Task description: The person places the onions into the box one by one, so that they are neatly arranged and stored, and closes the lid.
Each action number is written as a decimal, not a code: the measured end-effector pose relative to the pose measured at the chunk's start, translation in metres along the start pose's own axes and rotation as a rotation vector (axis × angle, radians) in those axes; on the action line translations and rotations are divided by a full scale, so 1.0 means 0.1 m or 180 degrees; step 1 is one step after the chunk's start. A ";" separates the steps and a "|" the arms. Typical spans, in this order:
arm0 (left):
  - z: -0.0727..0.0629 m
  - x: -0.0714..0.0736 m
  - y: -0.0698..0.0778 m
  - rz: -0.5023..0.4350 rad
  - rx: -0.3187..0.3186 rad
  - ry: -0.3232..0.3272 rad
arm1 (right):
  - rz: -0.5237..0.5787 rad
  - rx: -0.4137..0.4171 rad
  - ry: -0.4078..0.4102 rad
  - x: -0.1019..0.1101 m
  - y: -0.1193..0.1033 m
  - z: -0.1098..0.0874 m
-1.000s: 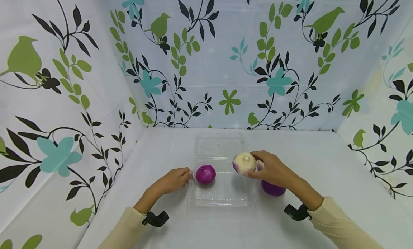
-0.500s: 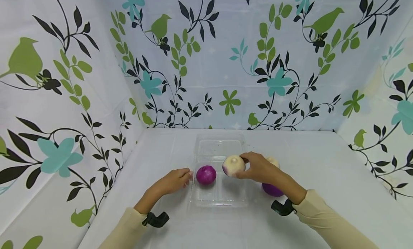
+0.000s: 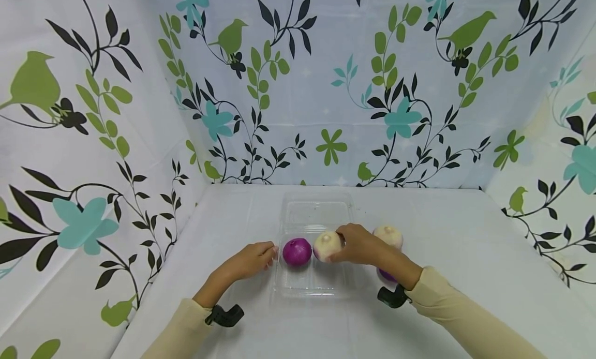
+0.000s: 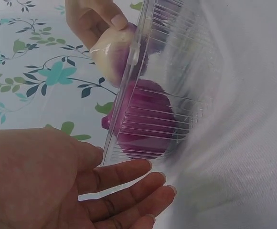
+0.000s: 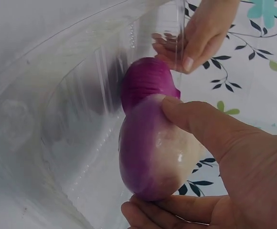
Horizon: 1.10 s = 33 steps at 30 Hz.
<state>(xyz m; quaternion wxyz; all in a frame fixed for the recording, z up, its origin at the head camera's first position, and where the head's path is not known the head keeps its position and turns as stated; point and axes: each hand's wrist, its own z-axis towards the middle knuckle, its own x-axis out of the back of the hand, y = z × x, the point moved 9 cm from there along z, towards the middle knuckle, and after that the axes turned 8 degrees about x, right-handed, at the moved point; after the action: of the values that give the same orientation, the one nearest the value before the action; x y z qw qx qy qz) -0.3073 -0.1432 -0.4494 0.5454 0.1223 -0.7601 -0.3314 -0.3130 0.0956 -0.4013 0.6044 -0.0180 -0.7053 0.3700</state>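
Note:
In the head view my right hand (image 3: 360, 245) grips a purple-and-white turnip (image 3: 327, 246) between thumb and fingers, low over the clear plastic container (image 3: 316, 292). The right wrist view shows the turnip (image 5: 150, 152) with its purple side towards the container floor, overlapping a red onion (image 5: 148, 81). That red onion (image 3: 296, 252) sits in the left half of the container. My left hand (image 3: 251, 259) pinches the container's left rim; in the left wrist view the thumb of the left hand (image 4: 100, 186) lies at the rim and the fingers spread below it.
A second turnip (image 3: 388, 236) stands on the white table (image 3: 447, 235) right of the container. Nearer, a round purple thing (image 3: 387, 276) is mostly hidden by my right forearm. The container's raised lid (image 3: 316, 212) lies opened towards the back. Patterned cloth (image 3: 298, 90) walls the table.
My right hand has carried the turnip left and down, from the container's right edge to beside the red onion. The second turnip has come out from behind that hand. My left hand stays put.

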 end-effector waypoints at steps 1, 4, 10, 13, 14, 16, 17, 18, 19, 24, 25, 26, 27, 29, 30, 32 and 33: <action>0.00 0.00 0.00 0.0001 0.0004 -0.0001 | 0.0003 -0.0017 -0.0006 -0.01 -0.01 0.01; 0.01 -0.01 -0.01 0.0023 -0.0002 -0.0005 | -0.0006 -0.0087 -0.0019 -0.05 0.00 0.02; 0.00 -0.02 -0.01 0.0041 0.0006 -0.0015 | -0.0087 -0.0147 -0.0024 -0.12 0.01 0.02; -0.01 -0.02 0.00 0.0039 0.0022 -0.0010 | -0.0125 -0.0131 -0.0013 -0.15 0.01 0.03; -0.01 -0.02 0.00 0.0039 0.0028 -0.0010 | -0.0136 -0.0141 -0.0015 -0.16 0.02 0.04; -0.01 -0.02 -0.01 0.0040 0.0037 -0.0010 | -0.0153 -0.0158 -0.0012 -0.19 0.04 0.05; -0.01 -0.02 -0.01 0.0037 0.0040 -0.0012 | -0.0150 -0.0163 -0.0013 -0.20 0.05 0.06; -0.01 -0.02 -0.01 0.0036 0.0041 -0.0013 | -0.0148 -0.0182 -0.0018 -0.22 0.06 0.06; -0.01 -0.02 -0.01 0.0037 0.0041 -0.0013 | -0.0162 -0.0200 -0.0026 -0.23 0.08 0.06; 0.00 -0.02 -0.01 0.0038 0.0011 -0.0008 | -0.0200 -0.0240 -0.0056 -0.28 0.11 0.07; 0.00 -0.02 -0.01 0.0039 0.0003 -0.0004 | -0.0207 -0.0233 -0.0051 -0.28 0.11 0.07; -0.01 -0.01 0.00 0.0040 -0.0006 -0.0002 | -0.0210 -0.0224 -0.0042 -0.28 0.10 0.07; -0.01 -0.01 0.01 0.0043 -0.0015 -0.0001 | -0.0214 -0.0228 -0.0033 -0.28 0.10 0.07; -0.01 0.00 0.02 0.0049 -0.0028 0.0002 | -0.0234 -0.0232 -0.0011 -0.28 0.11 0.07; -0.01 0.00 0.02 0.0053 -0.0032 0.0004 | -0.0267 -0.0207 0.0002 -0.28 0.10 0.08; -0.02 0.00 0.03 0.0053 -0.0038 -0.0001 | -0.0348 -0.0172 0.0019 -0.28 0.08 0.08; -0.02 0.00 0.03 0.0052 -0.0038 -0.0001 | -0.0402 -0.0156 0.0023 -0.28 0.07 0.08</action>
<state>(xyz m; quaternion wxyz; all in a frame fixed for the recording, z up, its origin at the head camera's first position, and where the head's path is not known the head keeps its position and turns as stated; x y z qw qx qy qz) -0.3052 -0.1416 -0.4471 0.5486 0.1128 -0.7592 -0.3315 -0.3155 0.0838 -0.4289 0.6284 0.0105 -0.7117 0.3137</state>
